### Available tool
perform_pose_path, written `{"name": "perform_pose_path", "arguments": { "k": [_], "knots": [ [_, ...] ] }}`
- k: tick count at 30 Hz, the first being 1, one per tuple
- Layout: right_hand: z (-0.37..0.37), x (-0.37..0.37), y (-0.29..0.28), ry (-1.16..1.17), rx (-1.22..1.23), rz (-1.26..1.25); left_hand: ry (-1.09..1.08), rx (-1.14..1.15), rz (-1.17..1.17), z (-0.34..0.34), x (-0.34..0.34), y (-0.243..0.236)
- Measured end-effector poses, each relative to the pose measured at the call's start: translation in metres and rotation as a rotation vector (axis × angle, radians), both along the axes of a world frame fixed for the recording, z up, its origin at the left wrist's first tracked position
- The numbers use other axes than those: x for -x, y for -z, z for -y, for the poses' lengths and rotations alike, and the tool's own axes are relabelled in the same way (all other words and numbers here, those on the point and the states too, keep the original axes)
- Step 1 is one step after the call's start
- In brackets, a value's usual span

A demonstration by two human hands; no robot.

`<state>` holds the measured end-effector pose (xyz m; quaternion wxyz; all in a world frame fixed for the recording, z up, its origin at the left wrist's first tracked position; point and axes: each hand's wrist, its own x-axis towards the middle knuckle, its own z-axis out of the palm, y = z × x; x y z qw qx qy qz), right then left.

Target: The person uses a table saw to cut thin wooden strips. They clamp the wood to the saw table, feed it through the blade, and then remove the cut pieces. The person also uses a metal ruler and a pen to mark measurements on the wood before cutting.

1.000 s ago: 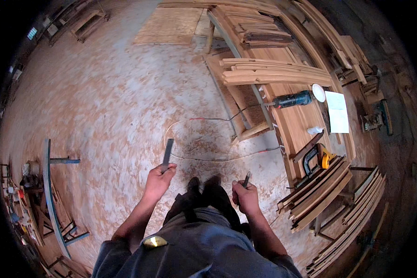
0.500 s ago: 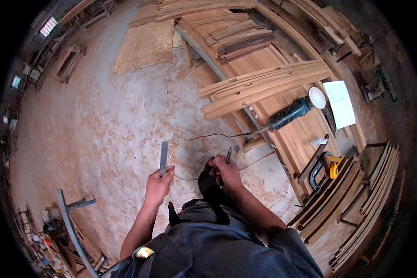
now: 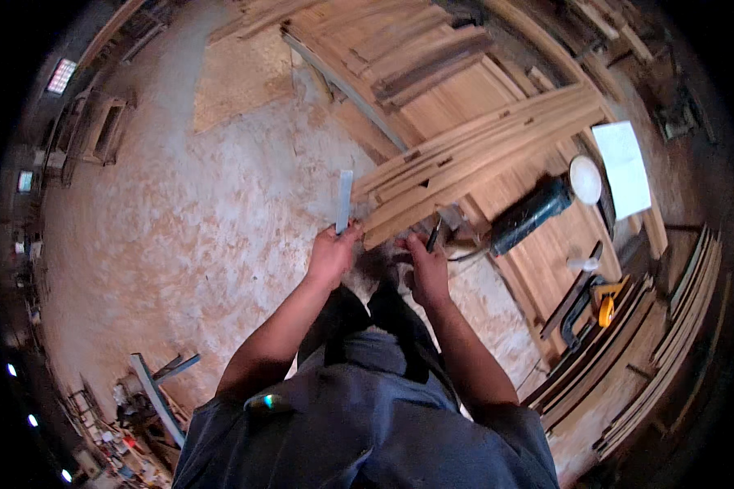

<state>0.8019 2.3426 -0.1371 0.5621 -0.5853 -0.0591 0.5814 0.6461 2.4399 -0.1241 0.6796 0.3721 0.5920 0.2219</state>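
My left hand (image 3: 332,257) is closed around a flat grey metal blade (image 3: 344,200) that stands up from the fist. Its lower end is hidden in my fingers, so I cannot tell whether it has a stock. My right hand (image 3: 426,269) grips a dark pen (image 3: 434,235), tip pointing up and away. Between and just beyond both hands jut the near ends of several long wooden rails (image 3: 465,181) with slots cut in them, lying across a stack of boards. My left fingers are close to the nearest rail's end; whether they touch it is unclear.
Right of the rails lies a dark power tool (image 3: 530,216) with a white disc, beside a white sheet (image 3: 621,171). Nearer are a white bottle (image 3: 583,264), a clamp (image 3: 575,322) and a yellow tape measure (image 3: 606,310). Long strips (image 3: 669,350) lie at right; a metal frame (image 3: 156,399) stands lower left.
Both hands have moved forward and right, up to the rails' near ends, still holding the blade and pen. The view has shifted, and the rails appear closer to me.
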Motion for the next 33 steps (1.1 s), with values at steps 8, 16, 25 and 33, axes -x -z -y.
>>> {"name": "perform_pose_path", "arguments": {
  "k": [8,16,25,33],
  "knots": [
    [-0.017,0.019,-0.001,0.134,0.047,0.06,0.142,0.117,0.035,-0.019,0.008,0.011],
    [-0.033,0.041,-0.001,0.496,0.157,-0.216,0.735,-0.268,-0.143,-0.064,0.02,0.022],
    [-0.043,0.081,0.009,0.565,0.013,-0.192,0.737,-0.233,-0.087,-0.137,0.036,0.009],
    [-0.055,0.085,-0.004,0.669,0.117,-0.108,0.992,-0.201,-0.079,-0.144,-0.001,0.018]
  ]
}}
